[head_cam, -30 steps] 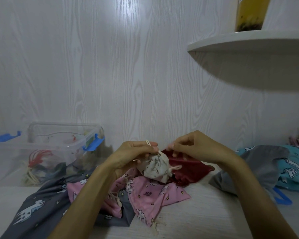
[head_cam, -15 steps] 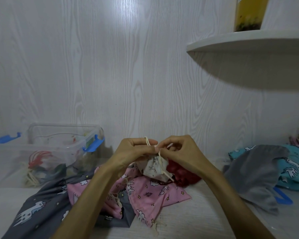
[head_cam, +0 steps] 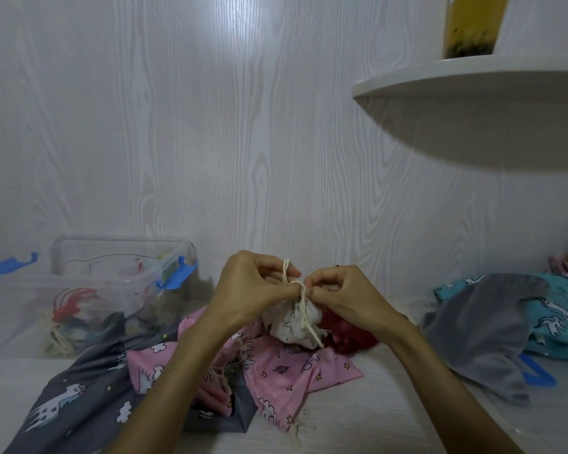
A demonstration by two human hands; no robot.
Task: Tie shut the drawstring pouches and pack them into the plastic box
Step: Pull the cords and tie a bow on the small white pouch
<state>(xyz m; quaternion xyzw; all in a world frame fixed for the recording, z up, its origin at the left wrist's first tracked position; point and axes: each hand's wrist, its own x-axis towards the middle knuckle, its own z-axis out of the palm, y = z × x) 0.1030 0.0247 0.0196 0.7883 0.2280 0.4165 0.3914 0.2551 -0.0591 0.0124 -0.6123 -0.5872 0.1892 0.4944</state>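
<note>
Pouches already tied are seen through the clear wall of the plastic box (head_cam: pixel 89 290), which stands open at about 9 o'clock on the table (head_cam: pixel 384 404), a blue latch on its near corner. Just beside it, toward 7 o'clock, a grey unicorn-print pouch (head_cam: pixel 76 394) is spread flat, and a pink pouch (head_cam: pixel 286 371) with stars and clouds is laid partly over it near the centre. Above the pink one, a small white pouch (head_cam: pixel 292 322) is held up off the table between both hands. The gathered neck of this pouch is pinched by the left hand (head_cam: pixel 253 293), whose fingers are curled round it, with a loop of cream drawstring (head_cam: pixel 287 273) standing up over them. The same drawstring is pinched by the right hand (head_cam: pixel 338 293) at the neck, fingertips touching those of the left hand; a loose end is left hanging down the front of the pouch. A dark red pouch (head_cam: pixel 345 332) is partly hidden behind the right wrist. At 3 o'clock a plain grey pouch (head_cam: pixel 482 326) is draped over teal unicorn-print pouches (head_cam: pixel 554 309). At 1 o'clock a white shelf (head_cam: pixel 473 80) is fixed to the wall.
</note>
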